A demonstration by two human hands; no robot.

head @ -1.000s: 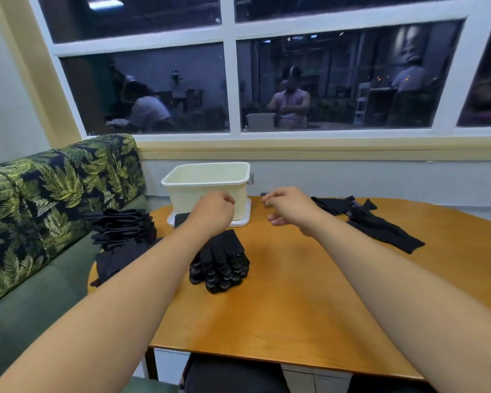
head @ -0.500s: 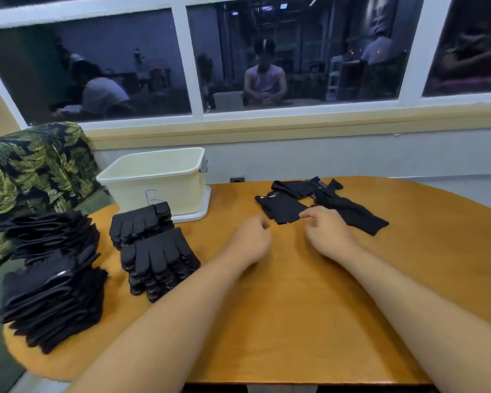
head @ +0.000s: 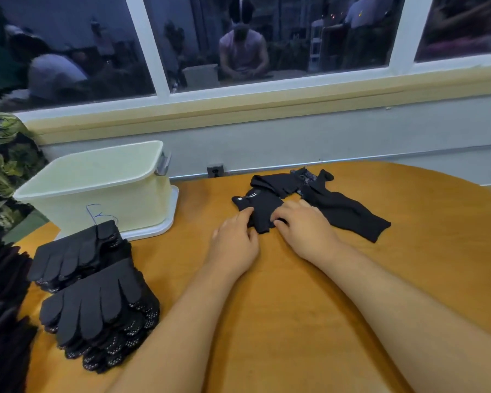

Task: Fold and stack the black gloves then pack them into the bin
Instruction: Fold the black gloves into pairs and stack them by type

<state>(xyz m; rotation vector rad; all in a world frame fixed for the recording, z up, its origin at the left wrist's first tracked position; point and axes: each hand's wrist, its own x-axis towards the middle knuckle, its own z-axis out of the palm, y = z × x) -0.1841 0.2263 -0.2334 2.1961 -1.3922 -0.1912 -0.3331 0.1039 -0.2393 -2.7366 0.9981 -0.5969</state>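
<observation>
While stacks [head: 97, 307] are sitting beside the bin [head: 102, 199], one glove [head: 260, 204] is being handled.
Left hand [head: 234, 241] and right hand [head: 305, 226] are both pinching its near edge.

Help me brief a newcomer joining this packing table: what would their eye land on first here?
Probably the two hands meeting at the middle of the table: the left hand and right hand both pinch a small black glove, with loose gloves lying just beyond, to the right. Next come the stacks of folded gloves near the left edge, in front of the cream bin.
</observation>
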